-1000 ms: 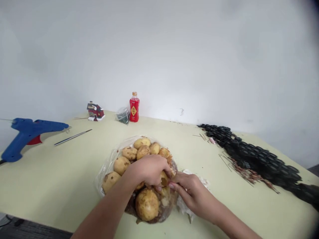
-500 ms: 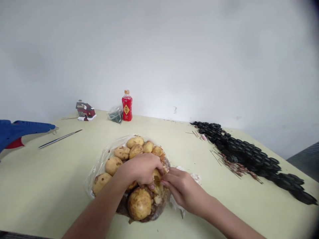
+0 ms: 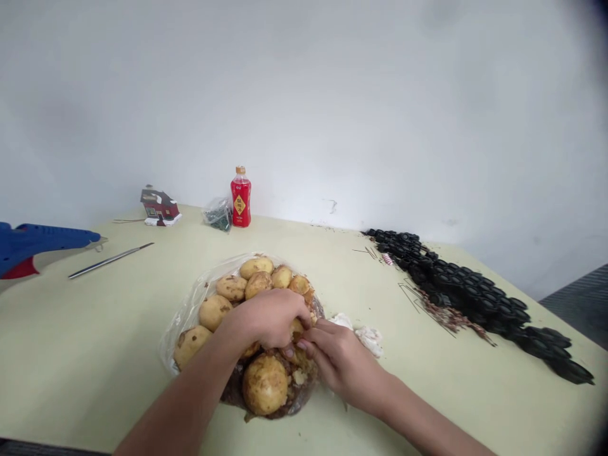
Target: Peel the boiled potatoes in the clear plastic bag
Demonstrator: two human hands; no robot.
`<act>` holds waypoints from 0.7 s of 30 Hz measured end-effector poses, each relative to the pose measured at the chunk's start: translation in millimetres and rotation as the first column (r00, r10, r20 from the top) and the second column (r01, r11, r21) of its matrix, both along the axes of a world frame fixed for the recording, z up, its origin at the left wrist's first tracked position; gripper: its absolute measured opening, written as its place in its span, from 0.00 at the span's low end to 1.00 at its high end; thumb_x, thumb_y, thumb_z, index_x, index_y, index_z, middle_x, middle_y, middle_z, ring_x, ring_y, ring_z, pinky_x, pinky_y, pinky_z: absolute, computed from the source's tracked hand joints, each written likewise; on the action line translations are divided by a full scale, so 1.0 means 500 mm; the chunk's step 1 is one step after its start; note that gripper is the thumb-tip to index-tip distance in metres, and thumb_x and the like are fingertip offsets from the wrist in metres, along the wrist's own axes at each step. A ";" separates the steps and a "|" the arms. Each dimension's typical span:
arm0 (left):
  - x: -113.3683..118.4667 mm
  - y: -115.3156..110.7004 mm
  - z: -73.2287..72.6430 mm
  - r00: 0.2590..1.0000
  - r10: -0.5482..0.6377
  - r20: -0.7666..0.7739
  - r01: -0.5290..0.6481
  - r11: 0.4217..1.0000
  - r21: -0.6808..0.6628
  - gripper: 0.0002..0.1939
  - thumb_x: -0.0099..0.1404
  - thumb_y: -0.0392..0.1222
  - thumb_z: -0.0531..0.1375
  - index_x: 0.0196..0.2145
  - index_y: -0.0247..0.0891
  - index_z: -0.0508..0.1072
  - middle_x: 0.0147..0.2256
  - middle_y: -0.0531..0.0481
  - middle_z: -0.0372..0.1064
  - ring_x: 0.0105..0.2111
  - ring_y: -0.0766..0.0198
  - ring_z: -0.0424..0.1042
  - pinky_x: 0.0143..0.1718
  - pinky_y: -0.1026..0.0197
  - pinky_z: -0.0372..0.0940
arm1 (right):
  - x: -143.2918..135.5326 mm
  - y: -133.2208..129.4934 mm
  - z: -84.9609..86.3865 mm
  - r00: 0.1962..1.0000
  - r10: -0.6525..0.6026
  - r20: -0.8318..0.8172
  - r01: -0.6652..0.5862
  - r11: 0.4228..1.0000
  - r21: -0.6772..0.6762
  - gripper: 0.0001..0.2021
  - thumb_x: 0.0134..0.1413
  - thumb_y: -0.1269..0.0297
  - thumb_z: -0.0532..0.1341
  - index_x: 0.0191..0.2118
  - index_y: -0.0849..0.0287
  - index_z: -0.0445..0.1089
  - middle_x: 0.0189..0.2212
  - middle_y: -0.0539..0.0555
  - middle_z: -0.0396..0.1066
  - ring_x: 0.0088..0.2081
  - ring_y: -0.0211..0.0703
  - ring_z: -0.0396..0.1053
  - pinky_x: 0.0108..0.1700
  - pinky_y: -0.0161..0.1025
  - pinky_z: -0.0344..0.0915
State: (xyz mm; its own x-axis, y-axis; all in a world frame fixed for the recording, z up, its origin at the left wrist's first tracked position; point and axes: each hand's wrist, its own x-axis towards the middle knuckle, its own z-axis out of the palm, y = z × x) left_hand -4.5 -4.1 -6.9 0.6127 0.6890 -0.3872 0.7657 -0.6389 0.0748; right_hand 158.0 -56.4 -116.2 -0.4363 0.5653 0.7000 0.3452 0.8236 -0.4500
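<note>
- Yellow-brown round pieces (image 3: 215,312), potato-like and dark-spotted, are sitting in a clear plastic bag (image 3: 183,323) at the near middle of the table (image 3: 118,354)
- Left hand (image 3: 278,318) is resting over the right part of the bag, palm down; its thumb and forefinger are standing a little apart, clamped on either side of an opened piece (image 3: 296,329)
- Opened piece is lying in the bag between the two hands, mostly covered by fingers
- Right hand (image 3: 339,354) is meeting the left from the right side; thumb and forefinger tips are lying close together at the opened piece, other fingers folded; cannot tell whether anything is being pinched
- Large round piece (image 3: 265,384) is sitting whole at the near side of the bag, just below the left hand
- White crumpled tissue (image 3: 370,340) is lying just beyond the right hand
- Red bottle (image 3: 241,202) is standing upright near the wall (image 3: 304,114), a small clear bag (image 3: 218,215) with dark green contents beside it, a model house (image 3: 160,208) farther left
- Slim metal tool (image 3: 111,259) is lying at left, near a blue glue gun (image 3: 47,239) cut by the frame edge
- Black rounded objects (image 3: 456,282) are spreading along the right side, bent wires (image 3: 408,294) and a reddish-brown bundle (image 3: 451,316) lying against them
</note>
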 end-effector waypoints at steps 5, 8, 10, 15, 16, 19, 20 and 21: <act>0.001 0.002 -0.001 1.000 0.018 -0.007 -0.018 1.000 -0.011 0.31 0.49 0.36 0.74 0.51 0.51 0.79 0.51 0.52 0.76 0.49 0.55 0.73 0.52 0.57 0.65 | 0.010 -0.008 0.005 1.000 0.009 -0.007 -0.010 0.991 -0.135 0.15 0.73 0.68 0.52 0.31 0.60 0.65 0.25 0.52 0.67 0.27 0.37 0.64 0.32 0.33 0.58; 0.002 0.002 0.000 1.000 0.010 -0.011 -0.010 1.000 -0.002 0.29 0.49 0.35 0.74 0.50 0.50 0.80 0.51 0.52 0.76 0.51 0.54 0.73 0.52 0.56 0.65 | 0.010 -0.011 0.003 0.999 -0.018 -0.041 0.015 0.996 -0.084 0.14 0.72 0.68 0.52 0.32 0.60 0.66 0.26 0.53 0.68 0.29 0.38 0.64 0.32 0.34 0.59; 0.001 0.002 0.000 1.000 0.011 -0.005 -0.011 1.000 -0.005 0.29 0.49 0.35 0.74 0.51 0.49 0.80 0.51 0.52 0.76 0.51 0.54 0.72 0.51 0.57 0.65 | 0.009 -0.014 0.004 0.999 -0.016 -0.045 0.012 0.997 -0.076 0.13 0.72 0.69 0.52 0.33 0.60 0.66 0.27 0.54 0.68 0.29 0.38 0.64 0.33 0.34 0.59; 0.004 0.001 0.001 0.999 0.036 -0.014 -0.036 0.999 -0.010 0.32 0.48 0.35 0.74 0.52 0.52 0.79 0.52 0.53 0.75 0.49 0.56 0.72 0.50 0.58 0.64 | 0.017 -0.026 0.009 1.000 0.009 -0.025 -0.012 0.989 -0.147 0.15 0.72 0.69 0.52 0.30 0.59 0.62 0.25 0.52 0.66 0.28 0.37 0.64 0.32 0.33 0.59; 0.004 0.000 0.001 0.999 0.040 -0.020 -0.040 0.999 -0.008 0.32 0.48 0.35 0.74 0.52 0.52 0.79 0.53 0.53 0.75 0.50 0.55 0.72 0.51 0.58 0.64 | 0.017 -0.027 0.008 0.999 -0.005 -0.033 0.000 0.991 -0.132 0.15 0.72 0.69 0.52 0.30 0.59 0.62 0.25 0.51 0.66 0.28 0.37 0.64 0.33 0.33 0.59; 0.005 0.000 0.001 0.999 0.042 -0.027 -0.042 0.999 -0.003 0.32 0.49 0.35 0.74 0.53 0.50 0.79 0.53 0.52 0.75 0.51 0.54 0.72 0.51 0.57 0.64 | 0.011 -0.024 -0.002 0.996 -0.066 -0.062 0.066 0.998 -0.004 0.13 0.71 0.70 0.51 0.32 0.59 0.64 0.26 0.53 0.66 0.29 0.38 0.64 0.32 0.33 0.59; 0.005 -0.001 0.001 0.999 0.039 -0.023 -0.040 0.999 -0.005 0.33 0.49 0.35 0.74 0.53 0.50 0.79 0.53 0.52 0.75 0.52 0.54 0.72 0.52 0.57 0.64 | 0.007 -0.023 -0.006 0.995 -0.079 -0.060 0.081 0.996 0.036 0.12 0.71 0.71 0.51 0.33 0.60 0.64 0.26 0.53 0.66 0.29 0.38 0.64 0.32 0.33 0.59; 0.004 -0.001 0.001 0.999 0.036 -0.018 -0.036 0.999 -0.006 0.33 0.49 0.34 0.74 0.53 0.50 0.79 0.53 0.52 0.75 0.52 0.54 0.72 0.52 0.57 0.64 | 0.004 -0.022 -0.008 0.995 -0.086 -0.052 0.089 0.994 0.060 0.12 0.71 0.72 0.51 0.33 0.60 0.64 0.26 0.53 0.66 0.28 0.39 0.63 0.31 0.33 0.59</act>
